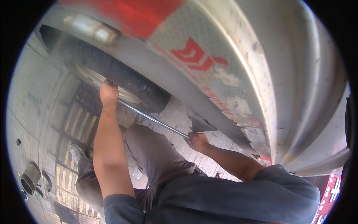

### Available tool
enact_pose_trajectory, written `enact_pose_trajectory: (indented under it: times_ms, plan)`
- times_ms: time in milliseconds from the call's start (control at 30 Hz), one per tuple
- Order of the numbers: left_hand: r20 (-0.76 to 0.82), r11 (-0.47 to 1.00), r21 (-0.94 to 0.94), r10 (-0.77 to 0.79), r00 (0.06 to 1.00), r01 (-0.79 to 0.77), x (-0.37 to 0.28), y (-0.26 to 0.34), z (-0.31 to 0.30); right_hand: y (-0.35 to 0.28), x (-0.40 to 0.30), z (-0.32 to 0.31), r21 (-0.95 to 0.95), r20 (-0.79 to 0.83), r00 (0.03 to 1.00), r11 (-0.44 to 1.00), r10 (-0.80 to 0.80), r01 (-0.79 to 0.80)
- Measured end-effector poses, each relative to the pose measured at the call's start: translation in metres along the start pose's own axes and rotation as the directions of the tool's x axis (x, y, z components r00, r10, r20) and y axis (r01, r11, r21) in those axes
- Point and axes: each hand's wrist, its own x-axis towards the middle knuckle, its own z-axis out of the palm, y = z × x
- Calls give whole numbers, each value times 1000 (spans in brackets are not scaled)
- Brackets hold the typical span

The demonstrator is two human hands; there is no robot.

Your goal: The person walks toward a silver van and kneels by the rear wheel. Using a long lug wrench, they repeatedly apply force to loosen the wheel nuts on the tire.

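A long bright metal bar (152, 118) slants from the wheel down to the right across my knees. My left hand (109, 91) is closed around its upper end, right in front of the pale wheel rim (130, 95). What the bar's far end fits onto is hidden behind that hand. My right hand (198, 141) grips the lower end of the bar, below the side of the vehicle. A black rubber tyre (120, 71) surrounds the rim and sits under the vehicle body.
The vehicle's side panel (173, 72) with red and white reflective tape overhangs the wheel. A dark flap (200, 121) hangs below it. Ribbed paving tiles (79, 120) cover the ground at left. A bucket-like container (30, 177) lies there beside a curved dark piece (47, 180).
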Motion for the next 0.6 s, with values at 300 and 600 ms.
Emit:
enact_pose_trajectory:
  times_ms: [300, 600]
  plan:
    - [-69, 996, 48, 84, 994, -81, -13, 3, -6, 12, -5, 44, 65, -88, 996, 997, -31, 37]
    - [-163, 975, 19, 222, 961, -222, -31, 13, 2, 21, -11, 46, -8, -154, 986, 998, 56, -58]
